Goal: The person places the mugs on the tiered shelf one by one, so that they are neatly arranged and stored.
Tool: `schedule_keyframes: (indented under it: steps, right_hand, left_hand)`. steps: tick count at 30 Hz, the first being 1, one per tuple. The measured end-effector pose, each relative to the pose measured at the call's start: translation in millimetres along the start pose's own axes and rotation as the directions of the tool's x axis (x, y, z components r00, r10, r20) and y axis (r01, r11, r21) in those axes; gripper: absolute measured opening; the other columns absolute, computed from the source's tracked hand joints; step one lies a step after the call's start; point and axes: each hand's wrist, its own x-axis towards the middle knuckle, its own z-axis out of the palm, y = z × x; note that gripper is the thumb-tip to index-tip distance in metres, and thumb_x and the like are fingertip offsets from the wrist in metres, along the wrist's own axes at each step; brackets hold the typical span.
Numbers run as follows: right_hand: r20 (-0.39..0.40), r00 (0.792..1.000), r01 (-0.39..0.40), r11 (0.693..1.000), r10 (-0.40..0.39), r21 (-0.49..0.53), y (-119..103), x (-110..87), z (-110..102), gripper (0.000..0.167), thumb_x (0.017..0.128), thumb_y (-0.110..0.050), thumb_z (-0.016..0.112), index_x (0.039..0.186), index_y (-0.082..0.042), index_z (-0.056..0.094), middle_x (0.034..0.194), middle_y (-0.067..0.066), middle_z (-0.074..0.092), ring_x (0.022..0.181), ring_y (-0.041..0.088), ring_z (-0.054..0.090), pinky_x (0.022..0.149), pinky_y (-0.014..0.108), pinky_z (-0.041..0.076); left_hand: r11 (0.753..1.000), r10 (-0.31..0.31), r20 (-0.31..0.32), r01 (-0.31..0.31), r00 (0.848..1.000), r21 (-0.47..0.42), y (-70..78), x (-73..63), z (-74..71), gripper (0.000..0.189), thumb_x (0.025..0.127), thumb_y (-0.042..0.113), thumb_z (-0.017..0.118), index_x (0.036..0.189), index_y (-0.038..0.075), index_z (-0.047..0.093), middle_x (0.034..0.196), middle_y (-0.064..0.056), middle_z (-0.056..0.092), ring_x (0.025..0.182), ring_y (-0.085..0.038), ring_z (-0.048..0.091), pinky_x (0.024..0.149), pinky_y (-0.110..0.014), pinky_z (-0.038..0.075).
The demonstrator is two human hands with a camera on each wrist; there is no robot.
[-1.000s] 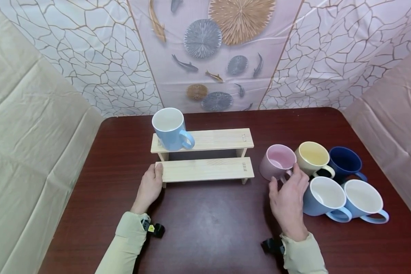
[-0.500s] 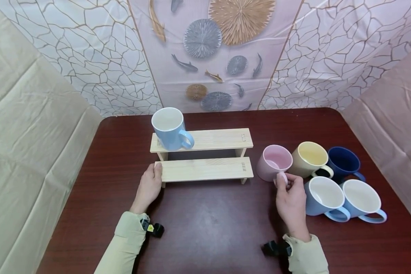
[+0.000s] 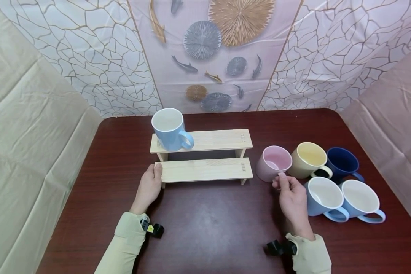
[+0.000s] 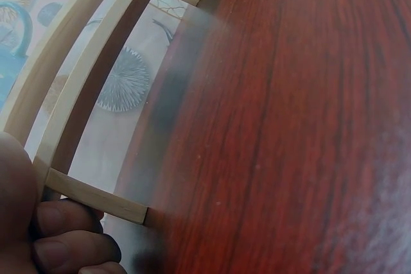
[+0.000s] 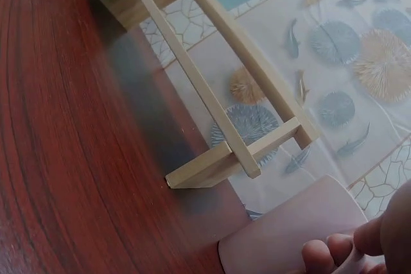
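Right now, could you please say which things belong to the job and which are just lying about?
In the job: wooden rack, gripped by the left hand; pink mug, pinched by the right hand; light blue mug on the rack.
Apparently idle: yellow mug; navy mug; two other light blue mugs.

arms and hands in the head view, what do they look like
The left hand and right hand are bare, below pale greenish-cream sleeves. Each wrist has a small black device; the left one shows a yellow mark.
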Motion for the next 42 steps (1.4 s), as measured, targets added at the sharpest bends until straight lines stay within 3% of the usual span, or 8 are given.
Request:
schedule_keyframes:
  steps: [6, 11, 14, 23, 30, 37, 42]
  right_hand:
    - [0.041, 0.998, -0.04, 0.998, 0.038, 0.042, -1.6, 0.1, -0.5, 0.045, 0.104, -0.036, 0.042, 0.108, 0.004, 0.064, 0.083, 0.002, 0.064, 0.08, 0.007, 0.057, 0.079, 0.021, 0.046]
    - [0.066, 0.996, -0.064, 0.988, 0.055, 0.138, -2.3, 0.7, 1.3, 0.043, 0.104, -0.031, 0.043, 0.109, 0.008, 0.06, 0.087, 0.004, 0.061, 0.078, 0.008, 0.058, 0.073, 0.019, 0.051]
    - [0.057, 0.997, -0.058, 0.988, 0.051, 0.145, -2.0, -0.2, 3.2, 0.042, 0.105, -0.031, 0.042, 0.107, 0.008, 0.059, 0.087, 0.005, 0.058, 0.078, 0.01, 0.057, 0.071, 0.019, 0.052]
    - [0.013, 1.0, 0.016, 0.999, -0.017, 0.044, 0.1, -1.3, 7.5, 0.039, 0.106, -0.029, 0.038, 0.098, 0.005, 0.056, 0.086, 0.011, 0.053, 0.074, 0.011, 0.053, 0.067, 0.018, 0.049]
    - [-0.026, 0.997, 0.07, 0.996, -0.071, -0.058, 1.0, -4.2, 8.7, 0.04, 0.106, -0.031, 0.037, 0.095, 0.003, 0.056, 0.09, 0.016, 0.057, 0.078, 0.013, 0.047, 0.072, 0.022, 0.036]
    - [-0.087, 0.994, 0.066, 0.998, -0.064, 0.018, 2.1, -4.6, 10.2, 0.038, 0.106, -0.028, 0.04, 0.096, 0.004, 0.058, 0.087, 0.015, 0.06, 0.081, 0.01, 0.051, 0.075, 0.022, 0.037]
    - [-0.137, 0.984, 0.122, 0.991, -0.114, 0.047, 3.9, -4.4, 12.3, 0.036, 0.106, -0.022, 0.039, 0.093, 0.007, 0.055, 0.082, 0.011, 0.056, 0.074, 0.007, 0.051, 0.071, 0.017, 0.039]
  left_hand:
    - [1.0, 0.003, 0.002, -0.003, 1.0, 0.004, 1.2, -2.1, -1.7, 0.055, 0.106, 0.046, 0.027, 0.118, -0.002, 0.052, 0.101, -0.024, 0.059, 0.099, -0.037, 0.058, 0.082, -0.05, 0.044]
    - [1.0, -0.002, 0.007, 0.001, 1.0, 0.008, 0.3, -2.5, -2.1, 0.054, 0.106, 0.047, 0.026, 0.11, 0.0, 0.051, 0.086, -0.017, 0.053, 0.088, -0.034, 0.053, 0.077, -0.046, 0.041]
    - [1.0, -0.002, 0.012, 0.002, 1.0, 0.003, -0.7, -2.2, -1.8, 0.055, 0.105, 0.048, 0.025, 0.112, -0.001, 0.051, 0.085, -0.017, 0.052, 0.088, -0.034, 0.053, 0.077, -0.046, 0.04]
    - [1.0, -0.008, 0.014, 0.008, 1.0, -0.004, -2.0, -1.8, -0.3, 0.058, 0.105, 0.049, 0.025, 0.119, -0.002, 0.051, 0.098, -0.022, 0.058, 0.097, -0.035, 0.057, 0.082, -0.048, 0.043]
    - [1.0, -0.003, 0.014, 0.003, 1.0, 0.003, -1.9, -1.7, 0.6, 0.058, 0.105, 0.049, 0.025, 0.117, -0.001, 0.051, 0.098, -0.021, 0.057, 0.095, -0.035, 0.056, 0.08, -0.048, 0.042]
    - [1.0, -0.003, 0.021, 0.003, 1.0, 0.001, -1.3, -0.6, 0.5, 0.061, 0.105, 0.05, 0.025, 0.123, -0.002, 0.05, 0.107, -0.024, 0.059, 0.103, -0.037, 0.057, 0.084, -0.05, 0.043]
    - [1.0, -0.001, 0.022, 0.001, 1.0, 0.003, -0.7, -0.3, 0.0, 0.06, 0.105, 0.049, 0.025, 0.123, -0.003, 0.05, 0.107, -0.025, 0.059, 0.103, -0.037, 0.057, 0.085, -0.05, 0.043]
